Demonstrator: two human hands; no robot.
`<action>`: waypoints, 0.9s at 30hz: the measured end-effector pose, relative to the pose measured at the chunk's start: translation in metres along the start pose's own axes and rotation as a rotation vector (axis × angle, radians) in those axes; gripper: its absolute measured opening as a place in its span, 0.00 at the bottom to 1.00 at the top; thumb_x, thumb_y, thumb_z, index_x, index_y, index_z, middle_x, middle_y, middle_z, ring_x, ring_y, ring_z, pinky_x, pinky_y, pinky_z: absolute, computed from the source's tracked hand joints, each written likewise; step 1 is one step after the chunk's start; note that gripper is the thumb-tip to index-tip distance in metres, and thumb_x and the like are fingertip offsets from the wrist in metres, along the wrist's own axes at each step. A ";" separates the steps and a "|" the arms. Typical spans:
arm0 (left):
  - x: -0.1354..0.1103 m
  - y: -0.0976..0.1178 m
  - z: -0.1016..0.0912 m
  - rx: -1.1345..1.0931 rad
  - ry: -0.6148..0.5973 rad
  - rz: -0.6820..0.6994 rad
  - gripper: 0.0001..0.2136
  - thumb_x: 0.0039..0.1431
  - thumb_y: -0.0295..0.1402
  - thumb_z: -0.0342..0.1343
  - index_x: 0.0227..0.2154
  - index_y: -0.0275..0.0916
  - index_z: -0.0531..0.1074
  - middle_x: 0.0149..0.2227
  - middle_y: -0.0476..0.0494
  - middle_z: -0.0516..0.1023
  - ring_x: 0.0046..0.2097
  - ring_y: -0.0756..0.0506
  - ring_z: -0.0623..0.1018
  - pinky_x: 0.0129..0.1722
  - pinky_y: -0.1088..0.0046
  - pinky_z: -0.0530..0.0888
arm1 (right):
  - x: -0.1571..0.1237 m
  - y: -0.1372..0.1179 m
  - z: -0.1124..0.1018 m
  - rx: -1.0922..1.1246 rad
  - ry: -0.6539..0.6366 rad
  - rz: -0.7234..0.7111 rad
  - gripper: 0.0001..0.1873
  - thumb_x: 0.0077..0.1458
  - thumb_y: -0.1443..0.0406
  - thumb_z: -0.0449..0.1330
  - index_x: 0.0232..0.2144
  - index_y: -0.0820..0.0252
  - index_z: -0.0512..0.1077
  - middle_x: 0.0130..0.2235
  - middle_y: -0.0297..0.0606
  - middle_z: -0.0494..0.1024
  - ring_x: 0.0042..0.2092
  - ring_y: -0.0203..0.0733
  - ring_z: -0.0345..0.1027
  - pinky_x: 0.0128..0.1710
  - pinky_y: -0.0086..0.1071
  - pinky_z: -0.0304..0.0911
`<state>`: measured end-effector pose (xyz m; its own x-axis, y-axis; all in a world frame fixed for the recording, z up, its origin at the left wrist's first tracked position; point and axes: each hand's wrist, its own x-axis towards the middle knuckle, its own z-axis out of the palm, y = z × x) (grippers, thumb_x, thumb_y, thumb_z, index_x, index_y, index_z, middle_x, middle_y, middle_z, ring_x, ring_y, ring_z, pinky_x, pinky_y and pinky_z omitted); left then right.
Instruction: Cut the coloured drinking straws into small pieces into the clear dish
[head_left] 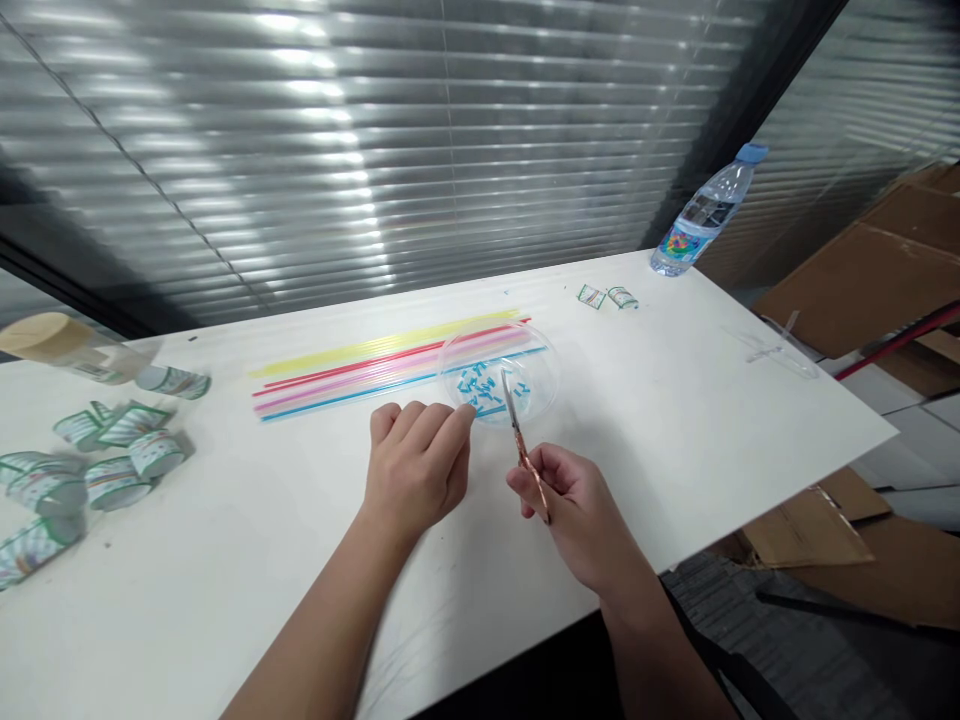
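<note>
My right hand (574, 505) grips a pair of scissors (523, 455) with copper-coloured handles, their blades pointing away from me over a clear round plastic dish (553, 385). Inside the dish lie many small cut pieces of blue straw (474, 382). My left hand (420, 460) is closed at the dish's near left edge. From its fingertips a short end of blue straw (493, 410) sticks out over the dish; the rest is hidden by the fingers. Behind and left of the dish, long yellow straws (360, 352), red straws (360, 367), pink straws (345, 386) and a blue straw (337, 401) lie side by side.
Several patterned paper rolls (116, 483) lie on the white table (675, 420) at left, near a clear jar with a tan lid (56, 340). Two small patterned pieces (592, 296) and a water bottle (701, 220) are at the back right. Cardboard boxes (862, 270) stand beyond the right edge.
</note>
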<state>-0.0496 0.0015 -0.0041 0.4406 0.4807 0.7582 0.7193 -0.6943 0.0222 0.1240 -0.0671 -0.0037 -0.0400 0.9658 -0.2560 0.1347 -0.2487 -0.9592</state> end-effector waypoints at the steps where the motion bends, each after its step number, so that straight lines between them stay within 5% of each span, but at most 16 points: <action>1: 0.000 0.000 0.000 0.002 0.002 -0.002 0.08 0.56 0.22 0.52 0.38 0.39 0.68 0.25 0.51 0.73 0.26 0.50 0.66 0.33 0.67 0.56 | 0.000 0.000 0.000 -0.004 -0.004 -0.012 0.25 0.55 0.45 0.58 0.24 0.59 0.62 0.23 0.29 0.62 0.25 0.32 0.52 0.26 0.29 0.50; 27: -0.002 0.001 0.000 -0.021 -0.022 -0.041 0.07 0.58 0.22 0.52 0.38 0.38 0.69 0.23 0.53 0.70 0.26 0.51 0.65 0.33 0.67 0.56 | -0.002 0.000 -0.001 -0.045 -0.074 -0.030 0.24 0.56 0.45 0.58 0.26 0.58 0.60 0.23 0.28 0.60 0.25 0.32 0.47 0.24 0.29 0.46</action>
<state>-0.0499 0.0003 -0.0052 0.4228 0.5208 0.7416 0.7259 -0.6845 0.0668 0.1255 -0.0693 -0.0027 -0.1170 0.9643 -0.2374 0.1764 -0.2150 -0.9606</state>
